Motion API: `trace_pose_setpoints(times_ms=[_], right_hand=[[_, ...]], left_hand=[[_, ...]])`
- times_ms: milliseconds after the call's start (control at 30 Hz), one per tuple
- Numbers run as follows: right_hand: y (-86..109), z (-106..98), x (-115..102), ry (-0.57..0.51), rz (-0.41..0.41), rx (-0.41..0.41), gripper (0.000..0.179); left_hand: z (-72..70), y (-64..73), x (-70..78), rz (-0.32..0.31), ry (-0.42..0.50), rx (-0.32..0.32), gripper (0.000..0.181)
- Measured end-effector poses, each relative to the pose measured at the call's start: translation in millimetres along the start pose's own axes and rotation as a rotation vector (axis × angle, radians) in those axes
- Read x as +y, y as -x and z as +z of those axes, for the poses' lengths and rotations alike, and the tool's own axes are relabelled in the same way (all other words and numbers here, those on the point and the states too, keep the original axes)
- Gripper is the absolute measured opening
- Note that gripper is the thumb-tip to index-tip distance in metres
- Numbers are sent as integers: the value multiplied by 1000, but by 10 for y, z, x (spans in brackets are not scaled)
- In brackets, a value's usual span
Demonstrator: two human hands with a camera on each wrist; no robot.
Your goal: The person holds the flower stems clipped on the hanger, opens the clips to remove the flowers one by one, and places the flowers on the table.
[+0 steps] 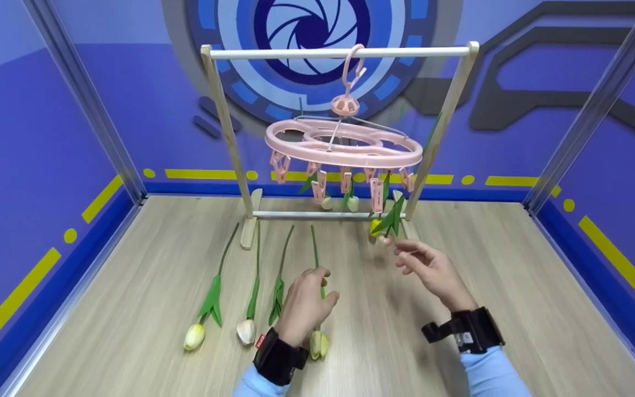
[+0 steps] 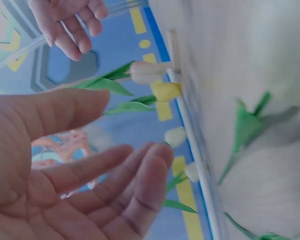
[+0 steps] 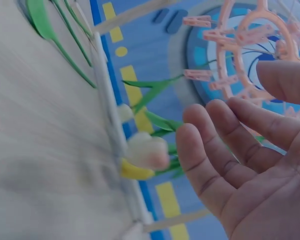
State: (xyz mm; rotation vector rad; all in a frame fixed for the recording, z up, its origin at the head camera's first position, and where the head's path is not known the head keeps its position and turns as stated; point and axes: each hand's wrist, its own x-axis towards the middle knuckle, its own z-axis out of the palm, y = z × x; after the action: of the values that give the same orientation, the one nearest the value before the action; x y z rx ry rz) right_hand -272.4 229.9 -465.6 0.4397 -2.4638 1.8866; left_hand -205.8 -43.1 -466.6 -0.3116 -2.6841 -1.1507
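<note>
My left hand (image 1: 303, 306) hovers over the table with its thumb spread from its fingers. In the head view it overlaps a pale yellow-green artificial tulip (image 1: 317, 344) lying below. The right hand (image 1: 433, 270) is raised at the frame's right side, fingers loosely bent and holding nothing. Close to its fingertips, a pinkish-white tulip (image 3: 149, 152) hangs bloom down. A yellow tulip (image 1: 375, 226) hangs beside it. Above them is a pink oval clip hanger (image 1: 345, 160) with several dangling clothespins (image 1: 376, 196). Two white tulips (image 1: 353, 203) hang farther back.
The hanger hooks onto a white bar (image 1: 279, 54) of a wooden stand (image 1: 224, 110). Left of my left hand lie a cream tulip (image 1: 194, 336), a white tulip (image 1: 246, 332) and a green stem (image 1: 280, 281) whose bloom is hidden. Blue panels (image 1: 36, 165) enclose the table.
</note>
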Motion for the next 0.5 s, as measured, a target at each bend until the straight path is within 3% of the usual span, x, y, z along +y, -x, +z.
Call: trace_pose_setpoints(times_ms=[167, 500], right_hand=[[-156, -197, -177, 30, -41, 41, 33], [-505, -513, -540, 174, -170, 153, 27]], left_hand=[[-50, -96, 115, 70, 23, -50, 28], [-122, -298, 352, 241, 6, 7, 23]])
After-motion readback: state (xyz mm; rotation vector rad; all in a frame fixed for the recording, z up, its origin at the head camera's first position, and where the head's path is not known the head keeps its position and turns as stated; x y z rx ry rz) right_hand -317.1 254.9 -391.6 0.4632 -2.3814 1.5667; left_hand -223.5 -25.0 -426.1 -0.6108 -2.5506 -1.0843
